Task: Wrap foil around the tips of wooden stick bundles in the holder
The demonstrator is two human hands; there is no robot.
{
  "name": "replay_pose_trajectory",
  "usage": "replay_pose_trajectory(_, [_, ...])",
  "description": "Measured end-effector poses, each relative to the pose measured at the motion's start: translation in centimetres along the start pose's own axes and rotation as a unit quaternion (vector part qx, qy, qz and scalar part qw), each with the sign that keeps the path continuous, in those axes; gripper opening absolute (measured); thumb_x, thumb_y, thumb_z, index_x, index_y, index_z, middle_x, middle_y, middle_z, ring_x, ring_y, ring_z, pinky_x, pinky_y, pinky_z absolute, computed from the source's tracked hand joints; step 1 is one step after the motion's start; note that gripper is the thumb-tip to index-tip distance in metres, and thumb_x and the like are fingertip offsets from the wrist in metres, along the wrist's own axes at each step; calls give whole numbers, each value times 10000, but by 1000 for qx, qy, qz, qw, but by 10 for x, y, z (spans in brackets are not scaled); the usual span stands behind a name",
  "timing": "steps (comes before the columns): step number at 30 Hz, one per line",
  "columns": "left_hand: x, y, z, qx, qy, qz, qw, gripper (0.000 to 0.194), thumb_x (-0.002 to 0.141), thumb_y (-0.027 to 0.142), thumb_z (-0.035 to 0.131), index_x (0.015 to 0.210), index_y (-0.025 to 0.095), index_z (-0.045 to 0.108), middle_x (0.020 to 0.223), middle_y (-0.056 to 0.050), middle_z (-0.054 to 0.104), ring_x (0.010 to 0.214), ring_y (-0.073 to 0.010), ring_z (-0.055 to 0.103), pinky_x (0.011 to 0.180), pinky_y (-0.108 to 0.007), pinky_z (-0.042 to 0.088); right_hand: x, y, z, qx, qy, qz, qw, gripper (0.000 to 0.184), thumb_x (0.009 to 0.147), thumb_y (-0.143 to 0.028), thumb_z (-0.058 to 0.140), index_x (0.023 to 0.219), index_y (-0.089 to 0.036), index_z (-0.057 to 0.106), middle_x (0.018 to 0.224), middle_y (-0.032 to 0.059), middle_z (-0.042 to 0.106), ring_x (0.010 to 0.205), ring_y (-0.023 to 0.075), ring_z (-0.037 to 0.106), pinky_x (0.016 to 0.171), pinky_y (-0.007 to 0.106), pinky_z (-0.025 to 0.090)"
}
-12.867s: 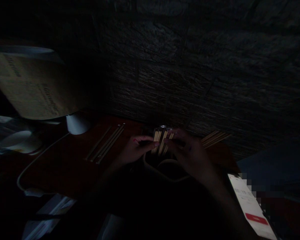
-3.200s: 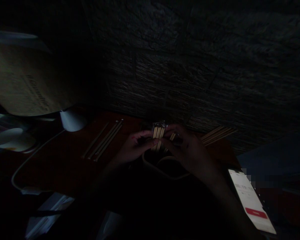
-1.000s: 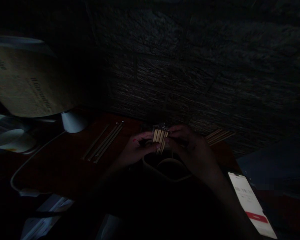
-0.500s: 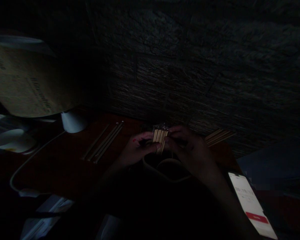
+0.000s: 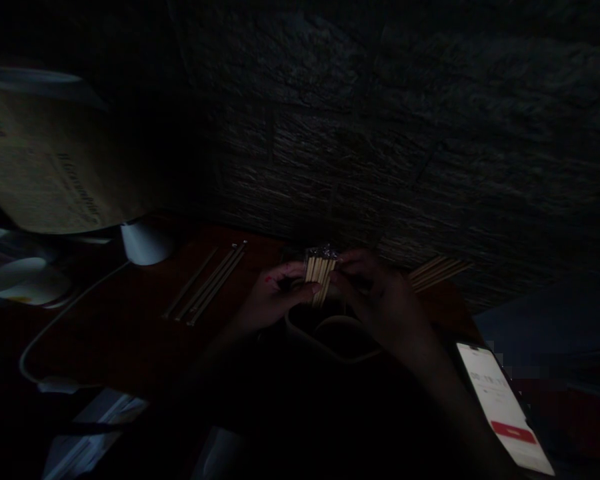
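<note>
Several pale, thin, straight sticks (image 5: 322,275) stand side by side, tilted a little, between my left hand (image 5: 273,299) and right hand (image 5: 380,297), my thumbs and fingers gripping them from both sides. Crinkled, glossy clear wrap (image 5: 325,251) shows at their top ends, above my thumbs. Below my fingers is a dark holder (image 5: 353,361); I can't tell whether they touch it. A bundle (image 5: 440,272) lies beyond my right fingers.
</note>
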State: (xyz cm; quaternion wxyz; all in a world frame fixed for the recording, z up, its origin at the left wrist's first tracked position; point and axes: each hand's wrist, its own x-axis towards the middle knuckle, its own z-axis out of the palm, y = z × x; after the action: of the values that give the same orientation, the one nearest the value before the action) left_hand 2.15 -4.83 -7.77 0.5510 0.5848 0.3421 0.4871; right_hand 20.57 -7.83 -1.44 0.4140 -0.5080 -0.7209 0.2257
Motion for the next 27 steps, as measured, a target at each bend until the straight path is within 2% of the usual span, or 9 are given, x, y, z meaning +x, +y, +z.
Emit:
replay_pose_trajectory(15, [1,1,1,12,18,-18,1000,282,786,275,764,1044,162,740,1073,-77,769,1001,-224,706,916,-343,540,0,2,4,-36,-10,1,999,154,885,-240,621,1037,-217,628,977,54,764,873,215,731,756,346,556])
replay_pose_trajectory(20, [0,3,1,11,5,-39,999,311,795,289,756,1077,158,742,1104,-82,762,1036,-243,699,932,-349,530,0,5,6,-21,-20,-3,1000,119,899,-231,612,1008,-216,658,990,47,765,893,212,732,798,348,555])
replay_pose_trajectory(27, [2,7,0,-4,-13,-75,997,302,793,307,756,1067,181,756,1046,-65,777,965,-228,719,911,-355,534,2,5,5,-41,-59,-23,997,181,909,-181,603,1063,-218,689,1080,62,763,976,243,721,868,399,538])
